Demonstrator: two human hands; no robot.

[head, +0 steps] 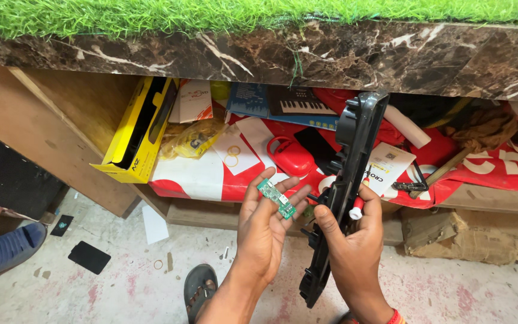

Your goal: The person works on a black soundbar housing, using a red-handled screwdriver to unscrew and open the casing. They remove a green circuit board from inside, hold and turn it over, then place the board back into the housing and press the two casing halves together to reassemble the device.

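A person seated below a marble-patterned counter edge (343, 57) topped with artificial grass (211, 12) holds two parts up for inspection; the left hand (265, 225) pinches a small green circuit board (276, 198) lightly between thumb and fingertips, the fingers otherwise spread, while the right hand (349, 240) is wrapped around the middle of a long black plastic housing (346, 174) held upright, with a small red-and-white tool (357, 208), seemingly a marker or pen, tucked against it. The board appears light, thin and rigid, and probably fragile; it seems best held by its bare edges, away from the components. The housing looks stiff, light for its length and somewhat awkward; a grip near its middle, as here, likely balances it best. Behind, a cluttered shelf holds a yellow box (139, 129), a red plastic case (290, 157) and a box picturing a keyboard (283, 102); a sandalled foot (200, 288) rests on the stained concrete floor (121, 282), near a black phone-like slab (89, 257).
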